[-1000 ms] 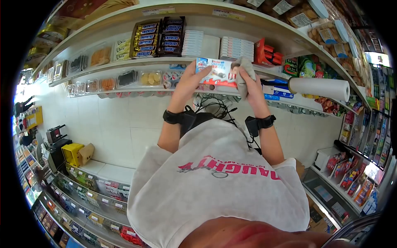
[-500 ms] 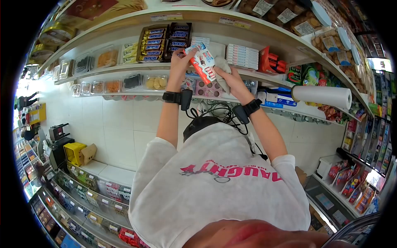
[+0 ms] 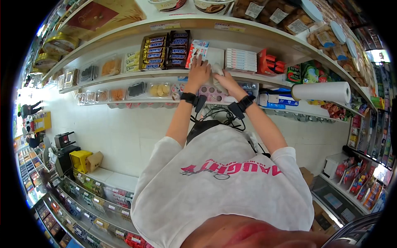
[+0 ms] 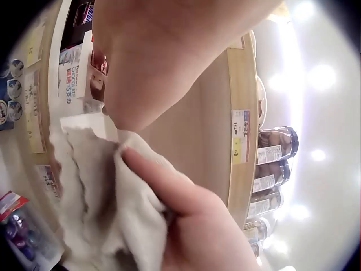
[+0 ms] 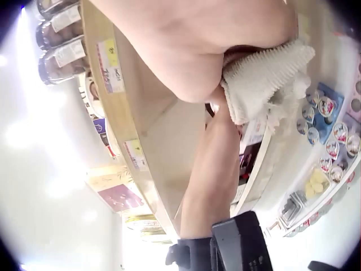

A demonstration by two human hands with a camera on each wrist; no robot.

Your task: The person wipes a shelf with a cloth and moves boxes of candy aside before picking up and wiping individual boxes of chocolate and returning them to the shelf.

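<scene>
On the middle shelf, between the dark Snickers box and a white surface, lies a red-and-white Kinder chocolate pack (image 3: 197, 50). The left hand (image 3: 199, 75) rests over its near end with fingers extended. Just right of it, the right hand (image 3: 228, 83) grips a pale grey cloth (image 3: 217, 73) at the shelf's front edge. The left wrist view shows the pack (image 4: 72, 73) partly behind the left hand (image 4: 158, 62), and the cloth (image 4: 107, 192) bunched in the right hand (image 4: 208, 231). In the right wrist view the ribbed cloth (image 5: 265, 82) hides the left fingertips.
Snickers boxes (image 3: 154, 51) stand left of the pack; a stack of white packs (image 3: 241, 60) and a red box (image 3: 269, 62) stand to the right. A white roll (image 3: 322, 91) juts out at right. The upper shelf edge (image 3: 198, 25) runs above.
The pack has gone from being held between the hands to lying on the shelf. The left hand has released its grip and lies over it; the right hand has stayed on the cloth.
</scene>
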